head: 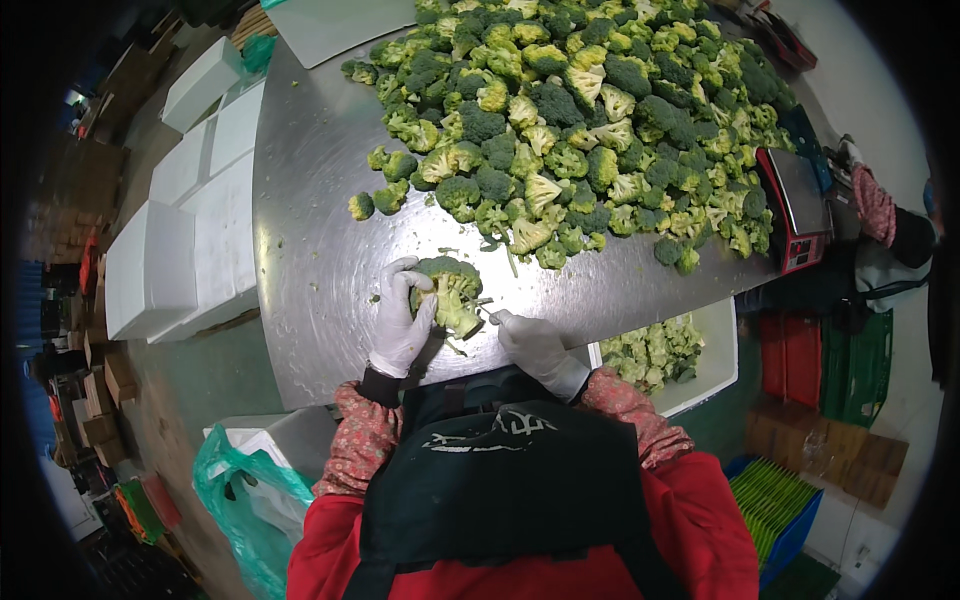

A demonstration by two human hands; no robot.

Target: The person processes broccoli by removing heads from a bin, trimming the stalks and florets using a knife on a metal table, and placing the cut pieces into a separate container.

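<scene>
My white-gloved left hand (pixel 400 322) grips a broccoli head (pixel 455 296) from its left side, just above the steel table (pixel 322 247). Its cut stem points down and to the right, towards my other hand. In my gloved right hand (pixel 534 345) is a small knife (pixel 485 305). Only a bit of its blade shows beside the stem; my fingers hide the handle. Small leaf scraps (pixel 454 346) lie under the stem. Beyond my hands, a large heap of cut broccoli florets (pixel 555 105) covers the far part of the table.
A red weighing scale (pixel 801 195) stands at the table's right edge, with another person's sleeve (pixel 874 202) beyond it. Below that edge sits a white foam box (pixel 720 375) holding pale broccoli trimmings (pixel 652 352). White foam boxes (pixel 150 274) line the left; a green plastic bag (pixel 247 495) is lower left.
</scene>
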